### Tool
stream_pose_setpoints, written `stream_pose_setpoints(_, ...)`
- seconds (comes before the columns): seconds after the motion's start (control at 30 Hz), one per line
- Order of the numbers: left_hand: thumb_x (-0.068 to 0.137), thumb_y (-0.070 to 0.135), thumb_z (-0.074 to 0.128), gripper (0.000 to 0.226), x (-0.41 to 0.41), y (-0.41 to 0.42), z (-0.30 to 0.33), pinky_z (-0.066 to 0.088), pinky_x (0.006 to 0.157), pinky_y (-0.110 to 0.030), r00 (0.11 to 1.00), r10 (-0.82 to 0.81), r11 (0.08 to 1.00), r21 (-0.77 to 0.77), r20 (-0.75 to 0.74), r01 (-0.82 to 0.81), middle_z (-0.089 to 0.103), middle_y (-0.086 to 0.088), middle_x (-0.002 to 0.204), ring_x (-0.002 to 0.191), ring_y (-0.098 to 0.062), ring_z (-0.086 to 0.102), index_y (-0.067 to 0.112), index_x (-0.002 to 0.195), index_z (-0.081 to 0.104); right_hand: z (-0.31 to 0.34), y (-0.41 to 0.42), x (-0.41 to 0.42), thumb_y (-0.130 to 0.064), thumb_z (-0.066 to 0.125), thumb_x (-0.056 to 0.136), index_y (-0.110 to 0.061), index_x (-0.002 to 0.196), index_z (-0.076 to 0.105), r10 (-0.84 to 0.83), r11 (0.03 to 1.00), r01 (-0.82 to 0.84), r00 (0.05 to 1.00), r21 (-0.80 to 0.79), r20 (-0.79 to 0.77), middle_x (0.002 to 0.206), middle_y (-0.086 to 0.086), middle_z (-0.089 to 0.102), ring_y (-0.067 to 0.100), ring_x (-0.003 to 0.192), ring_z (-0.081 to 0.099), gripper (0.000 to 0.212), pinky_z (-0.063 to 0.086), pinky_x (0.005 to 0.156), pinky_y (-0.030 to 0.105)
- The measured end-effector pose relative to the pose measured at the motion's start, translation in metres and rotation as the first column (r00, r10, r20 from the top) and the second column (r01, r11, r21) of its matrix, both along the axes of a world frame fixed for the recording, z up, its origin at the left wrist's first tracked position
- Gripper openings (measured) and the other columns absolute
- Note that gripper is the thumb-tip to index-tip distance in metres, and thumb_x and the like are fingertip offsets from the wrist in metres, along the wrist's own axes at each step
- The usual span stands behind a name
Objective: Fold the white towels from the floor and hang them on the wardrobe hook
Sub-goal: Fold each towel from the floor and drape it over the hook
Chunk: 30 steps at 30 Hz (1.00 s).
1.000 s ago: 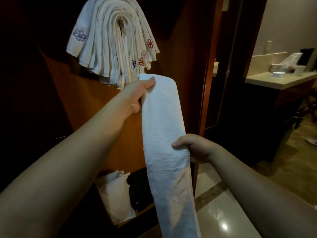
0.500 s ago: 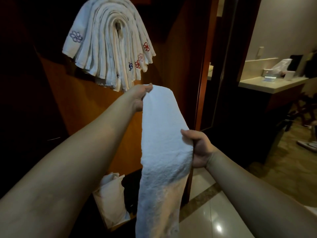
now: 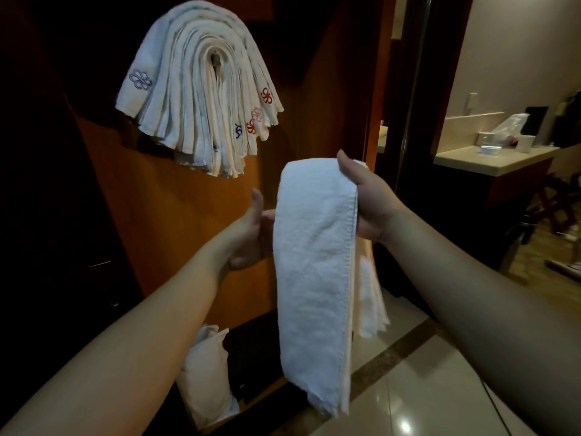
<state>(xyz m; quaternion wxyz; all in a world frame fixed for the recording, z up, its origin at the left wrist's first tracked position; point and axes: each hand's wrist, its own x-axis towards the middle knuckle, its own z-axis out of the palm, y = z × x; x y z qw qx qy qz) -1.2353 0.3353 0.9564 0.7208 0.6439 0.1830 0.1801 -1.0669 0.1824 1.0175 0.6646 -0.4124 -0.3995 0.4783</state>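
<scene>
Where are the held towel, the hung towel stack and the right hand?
held towel (image 3: 314,262), head view, front face mid-length
hung towel stack (image 3: 188,89), head view, left layers
right hand (image 3: 367,196), head view, palm

The right hand (image 3: 371,199) holds a folded towel (image 3: 314,278) draped over it; the left hand (image 3: 251,234) touches its edge, below towels (image 3: 195,89) hung on a hook (image 3: 216,59).

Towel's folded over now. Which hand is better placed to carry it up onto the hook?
Right. The right hand grips the folded towel at its fold, draped over it. The left hand only touches its edge with straight fingers, below the hanging towels.
</scene>
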Motion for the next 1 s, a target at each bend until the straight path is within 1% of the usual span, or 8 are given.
stream_pose_setpoints(0.13,0.084,0.038,0.077,0.043,-0.006,-0.005,0.002,0.059,0.087,-0.036,0.991,-0.016,0.994,0.113,0.136,0.001,0.07,-0.008,0.127,0.118,-0.028,0.066,0.022,0.123,0.07,0.014,0.007,-0.001,-0.06,0.051,0.097,-0.013,0.128,0.063,-0.089,0.995,0.095,0.981,-0.024,0.17,0.118,0.011,0.075,0.027,0.111,0.072,0.058,0.055,0.096,0.042)
stream_pose_setpoints(0.27,0.089,0.021,0.066,0.042,-0.007,-0.001,0.008,0.057,0.089,-0.038,0.972,-0.048,0.999,0.013,0.23,0.047,0.065,-0.012,0.133,0.121,-0.031,0.063,0.019,0.131,0.065,0.031,0.011,-0.007,-0.065,0.047,0.096,-0.018,0.12,0.065,-0.146,0.987,0.158,0.912,-0.001,0.384,0.111,0.005,0.077,0.022,0.104,0.074,0.056,0.059,0.092,0.038)
stream_pose_setpoints(0.37,0.093,0.015,0.056,0.047,-0.005,0.0,0.014,0.056,0.088,-0.039,0.961,-0.033,0.996,-0.074,0.276,0.056,0.066,-0.013,0.128,0.114,-0.031,0.066,0.01,0.14,0.056,0.043,0.015,-0.014,-0.066,0.049,0.095,-0.017,0.109,0.064,-0.231,0.97,0.239,0.852,0.044,0.47,0.091,0.0,0.079,0.017,0.086,0.077,0.053,0.062,0.069,0.03)
stream_pose_setpoints(0.6,0.093,0.04,0.068,0.042,0.0,-0.011,0.029,0.058,0.086,-0.039,0.954,0.278,0.945,0.149,0.11,-0.292,0.072,-0.003,0.104,0.093,-0.019,0.07,0.015,0.126,0.061,0.075,0.031,-0.027,-0.061,0.052,0.098,-0.014,0.094,0.066,-0.345,0.935,0.321,0.729,0.15,0.592,0.082,0.002,0.076,0.015,0.076,0.076,0.049,0.056,0.055,0.021)
stream_pose_setpoints(0.7,0.099,0.039,0.058,0.021,-0.002,-0.023,0.035,0.053,0.084,-0.031,0.819,0.512,0.802,0.199,0.259,-0.564,0.068,-0.001,0.107,0.095,-0.016,0.066,0.024,0.114,0.061,0.087,0.034,-0.032,-0.058,0.052,0.099,-0.008,0.087,0.065,-0.391,0.914,0.363,0.664,0.183,0.638,0.069,-0.003,0.073,0.014,0.068,0.074,0.053,0.054,0.051,0.02)
stream_pose_setpoints(0.77,0.104,0.037,0.048,0.019,-0.009,-0.038,0.04,0.051,0.077,-0.025,0.667,0.606,0.688,0.135,0.434,-0.713,0.067,0.005,0.094,0.083,-0.007,0.065,0.027,0.103,0.063,0.093,0.04,-0.036,-0.062,0.049,0.098,-0.008,0.077,0.06,-0.445,0.869,0.444,0.505,0.22,0.74,0.066,0.004,0.065,0.02,0.062,0.068,0.059,0.055,0.057,0.027)
stream_pose_setpoints(0.9,0.098,0.059,0.035,0.047,-0.017,-0.077,0.044,0.055,0.063,-0.024,0.679,0.423,0.799,0.106,0.6,-0.592,0.069,0.0,0.078,0.071,-0.015,0.066,0.028,0.087,0.07,0.106,0.056,-0.048,-0.056,0.047,0.102,-0.025,0.058,0.047,-0.482,0.809,0.505,0.278,0.301,0.831,0.055,0.009,0.051,0.022,0.049,0.053,0.054,0.042,0.054,0.027)
stream_pose_setpoints(1.0,0.08,0.082,0.029,0.083,-0.005,-0.095,0.045,0.057,0.084,-0.032,0.809,0.311,0.902,0.111,0.499,-0.416,0.073,-0.009,0.113,0.103,-0.024,0.07,0.018,0.12,0.065,0.118,0.068,-0.061,-0.058,0.046,0.102,-0.016,0.056,0.049,-0.466,0.816,0.514,0.314,0.265,0.827,0.03,-0.003,0.044,0.009,0.027,0.05,0.062,0.035,0.032,0.014)
